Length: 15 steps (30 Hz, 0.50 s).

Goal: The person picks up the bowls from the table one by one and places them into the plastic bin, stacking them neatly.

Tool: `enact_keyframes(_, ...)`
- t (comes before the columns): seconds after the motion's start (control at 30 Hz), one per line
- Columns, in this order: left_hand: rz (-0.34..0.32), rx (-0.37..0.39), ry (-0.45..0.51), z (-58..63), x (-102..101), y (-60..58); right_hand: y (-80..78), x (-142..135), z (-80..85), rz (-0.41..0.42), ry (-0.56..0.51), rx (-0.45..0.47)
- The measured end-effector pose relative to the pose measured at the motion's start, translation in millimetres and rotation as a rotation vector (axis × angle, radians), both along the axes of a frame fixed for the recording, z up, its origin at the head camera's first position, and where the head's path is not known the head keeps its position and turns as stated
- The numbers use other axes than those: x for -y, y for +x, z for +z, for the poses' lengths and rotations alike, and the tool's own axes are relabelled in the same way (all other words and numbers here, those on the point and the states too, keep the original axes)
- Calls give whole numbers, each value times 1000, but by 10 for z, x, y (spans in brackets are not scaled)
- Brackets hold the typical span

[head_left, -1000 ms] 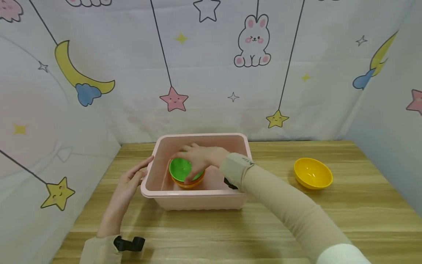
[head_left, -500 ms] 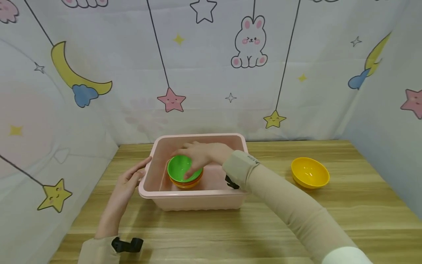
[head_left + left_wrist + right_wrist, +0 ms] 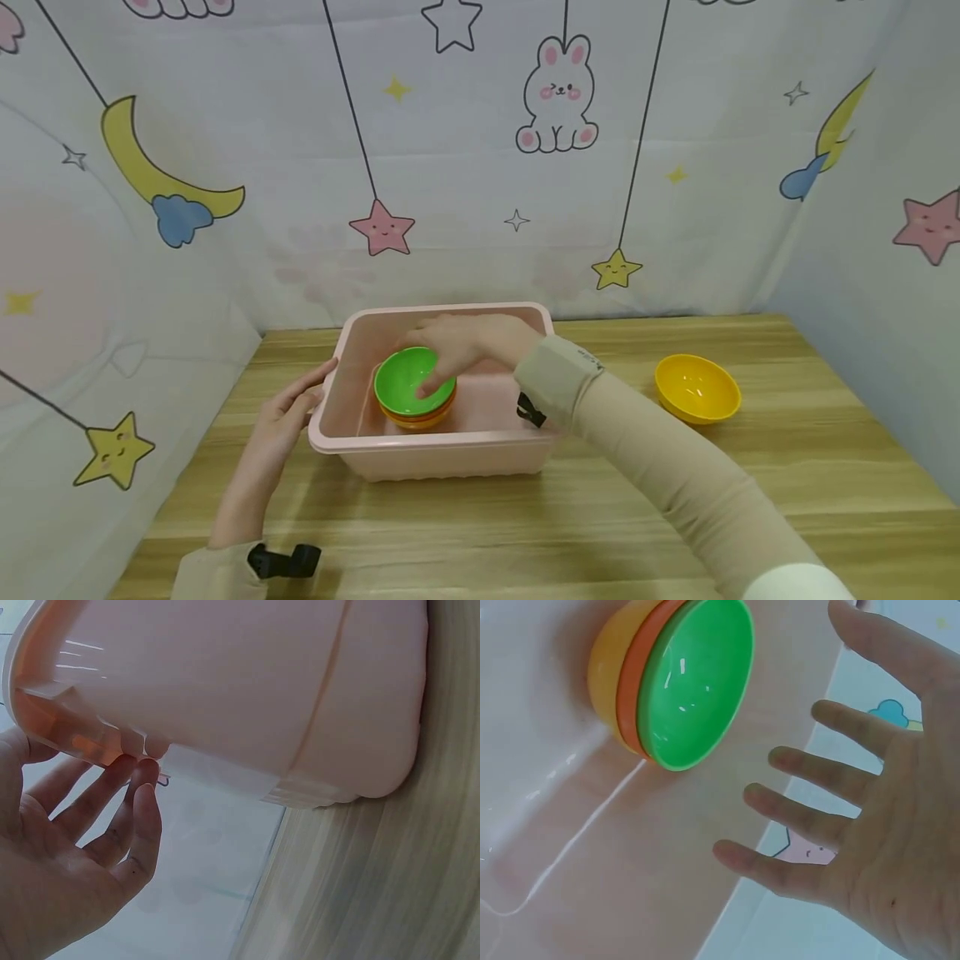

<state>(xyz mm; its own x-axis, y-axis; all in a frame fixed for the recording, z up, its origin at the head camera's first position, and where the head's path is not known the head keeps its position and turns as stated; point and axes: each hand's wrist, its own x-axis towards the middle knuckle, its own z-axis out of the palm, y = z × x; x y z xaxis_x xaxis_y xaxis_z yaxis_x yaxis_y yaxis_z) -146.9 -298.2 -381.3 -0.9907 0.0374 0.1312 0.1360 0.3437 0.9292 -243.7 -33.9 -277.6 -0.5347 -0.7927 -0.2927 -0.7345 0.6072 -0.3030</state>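
Inside a pink plastic bin sits a nested stack of bowls, with a green bowl on top. Below it come an orange bowl and a yellow-orange bowl, mostly hidden by the nesting. My right hand hovers over the stack with fingers spread, apart from the bowls and holding nothing. In the head view its thumb overlaps the green bowl. At the bin's left end my left hand grips the rim, its fingertips tucked up under the lip in the left wrist view.
A single yellow bowl stands on the wooden table, to the right of the bin. Behind the table hangs a white cloth printed with stars, a moon and a rabbit. More cloth borders both sides.
My right hand has lifted and drawn back a little from the stacked bowls, uncovering more of the green one. The whole head view has shifted slightly. My left hand keeps its place on the rim.
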Motion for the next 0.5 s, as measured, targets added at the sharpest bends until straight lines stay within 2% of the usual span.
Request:
enact_keyframes(0.2, -3, -10, -3, 4, 7, 9, 49, -78, 74, -12, 42, 3)
enact_keyframes(0.5, -5, -5, -7, 2, 9, 9, 61, -211, 103, 32, 47, -43)
